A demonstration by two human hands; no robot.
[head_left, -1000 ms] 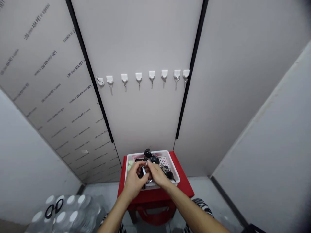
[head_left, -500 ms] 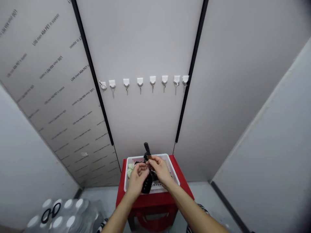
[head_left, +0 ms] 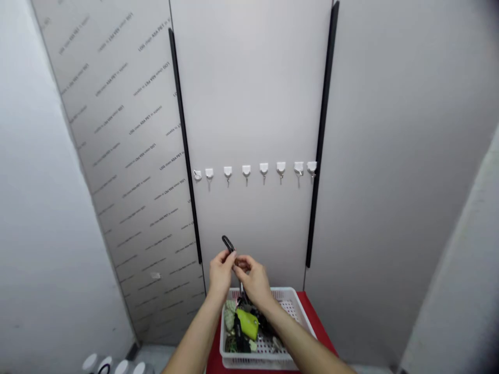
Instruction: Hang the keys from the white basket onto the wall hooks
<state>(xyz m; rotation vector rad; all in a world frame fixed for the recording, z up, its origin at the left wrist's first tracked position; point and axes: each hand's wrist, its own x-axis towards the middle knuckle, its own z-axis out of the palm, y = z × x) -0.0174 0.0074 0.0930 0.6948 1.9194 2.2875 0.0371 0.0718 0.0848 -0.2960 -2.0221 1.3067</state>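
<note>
A slim black item with a loop-shaped end (head_left: 227, 243) rises above my fingers; its exact kind is unclear. My left hand (head_left: 220, 275) pinches it between thumb and fingers. Close beside, my right hand (head_left: 252, 279) has its fingertips closed at the lower part, where the fingers hide what they grip. A thin greyish strip hangs below between the hands. Underneath stands a white plastic basket (head_left: 226, 358) holding a lime-green pouch-like item (head_left: 248, 324), a long black item (head_left: 238, 335), a pale green patterned item (head_left: 230, 314) and other dark things partly covered by my right arm.
The basket rests on a red surface (head_left: 317, 324). Several white hooks with small metal rings, such as this hook (head_left: 264, 168), line the grey wall panel (head_left: 253, 104) ahead. Black vertical strips (head_left: 183, 135) flank the panel. White-capped bottles (head_left: 122, 366) stand at lower left.
The view has tilted up, so the hooks sit lower. Both hands have risen off the basket, uncovering the lime-green item. The loop-ended black item now points up from the left hand.
</note>
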